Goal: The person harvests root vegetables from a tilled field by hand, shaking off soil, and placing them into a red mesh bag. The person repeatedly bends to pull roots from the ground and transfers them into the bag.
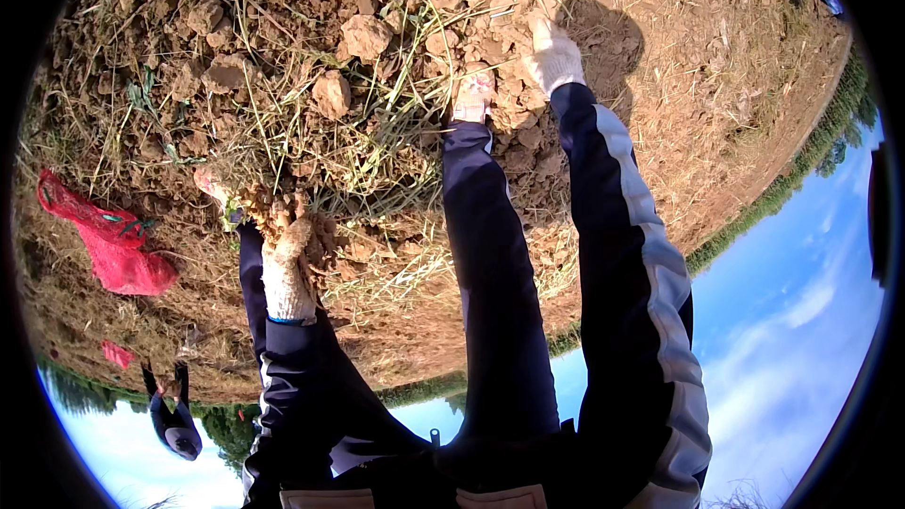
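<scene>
My left hand [288,268], in a dirty whitish knit glove, is closed around a clump of earth-caked roots or pods [263,215] with a few green leaves on it. It is held above my left shoe [210,182], which it partly hides. Farther out, my right hand [555,56] wears a similar glove and reaches down to the broken brown soil, right of my right shoe [475,90]. Its fingertips blend with the clods, so whether it grips anything is unclear. Cut stalks and dry straw [382,155] lie on the ground between the two hands.
A red mesh bag [127,254] lies to the left, with another red bag [117,353] farther off. Large soil clods [365,37] are scattered ahead. Another person [175,417] bends over in the distance at the lower left. Trees [848,113] border the field.
</scene>
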A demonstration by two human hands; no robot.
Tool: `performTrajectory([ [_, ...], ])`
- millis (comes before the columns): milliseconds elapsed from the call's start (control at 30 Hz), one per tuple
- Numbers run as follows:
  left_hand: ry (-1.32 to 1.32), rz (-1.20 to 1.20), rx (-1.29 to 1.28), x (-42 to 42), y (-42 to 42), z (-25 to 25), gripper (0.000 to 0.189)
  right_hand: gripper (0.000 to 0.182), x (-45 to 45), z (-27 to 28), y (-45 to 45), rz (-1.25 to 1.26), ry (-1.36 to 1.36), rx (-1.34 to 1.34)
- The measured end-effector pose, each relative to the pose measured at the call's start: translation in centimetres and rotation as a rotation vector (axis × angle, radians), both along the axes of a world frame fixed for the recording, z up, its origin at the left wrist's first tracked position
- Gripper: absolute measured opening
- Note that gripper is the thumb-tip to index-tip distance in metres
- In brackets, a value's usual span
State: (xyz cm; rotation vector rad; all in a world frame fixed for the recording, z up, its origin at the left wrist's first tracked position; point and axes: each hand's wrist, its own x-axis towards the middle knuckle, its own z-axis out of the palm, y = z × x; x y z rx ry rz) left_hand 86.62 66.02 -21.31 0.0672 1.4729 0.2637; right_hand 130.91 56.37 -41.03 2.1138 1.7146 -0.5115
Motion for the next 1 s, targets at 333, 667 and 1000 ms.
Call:
performTrajectory([
  [333,-0.059,-0.007,0.011,2.0,-0.3,-0.5,0.043,0.042,0.0,-0.2,1.3,-0.155,0.016,-0.311],
  [667,0.083,0.039,0.03,1.5,-0.8,-0.8,0.039,0.028,3.6,5.9,10.9,-1.58,0.913,0.481],
  [1000,0.067,0.096,0.01,1.6,1.5,0.1,0.049,0.062,4.0,-7.2,15.8,-0.941,0.065,-0.004],
])
